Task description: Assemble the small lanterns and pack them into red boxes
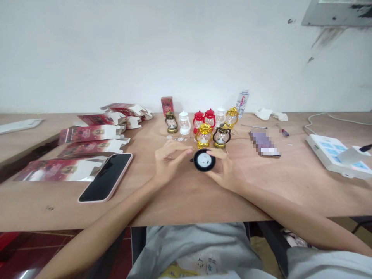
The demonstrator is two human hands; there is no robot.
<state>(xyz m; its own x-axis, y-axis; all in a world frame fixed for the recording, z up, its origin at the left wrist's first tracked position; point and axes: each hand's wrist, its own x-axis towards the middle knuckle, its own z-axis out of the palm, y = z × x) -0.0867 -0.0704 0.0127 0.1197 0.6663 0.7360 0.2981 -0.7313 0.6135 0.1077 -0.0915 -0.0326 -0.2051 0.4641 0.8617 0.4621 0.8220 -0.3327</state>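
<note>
My right hand (222,168) is wrapped round a dark mini lantern (213,159), its round base turned up towards me. A pale disc fills the middle of that base, with small dark marks on it. Just left of the lantern is my left hand (171,161), thumb and fingertips pinched together by the lantern's side; what is between them is too small to tell. Behind my hands stand a gold lantern (204,136) and a black-and-gold lantern (222,136). Further back are a bronze lantern (171,123), a white lantern (184,124), a red lantern (198,121) and several others.
Several flattened red-and-white boxes (90,133) lie at left, near a phone (106,178). One small red box (167,105) stands by the wall. A water bottle (242,101), a second phone (264,143), a screwdriver (284,132) and a power strip (334,151) are at right.
</note>
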